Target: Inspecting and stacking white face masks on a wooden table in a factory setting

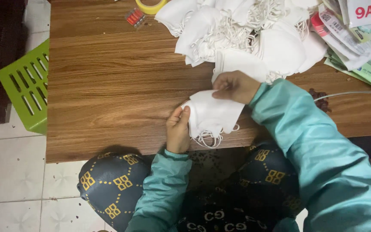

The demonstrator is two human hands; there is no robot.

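Note:
A small stack of white face masks [213,116] with loose ear loops lies at the near edge of the wooden table [108,86]. My left hand [178,131] grips the stack's left side, thumb on top. My right hand [235,87] pinches the stack's upper right corner. Both arms wear teal sleeves. A big heap of white masks [241,34] with tangled loops fills the far middle of the table, just beyond my right hand.
A yellow tape roll [151,6] and a small red-orange clear packet [135,17] lie at the far edge. Printed paper packages [357,38] pile up at the far right. A green slotted plastic stool [26,83] stands on the tiled floor to the left. A white cable [348,93] crosses the right side.

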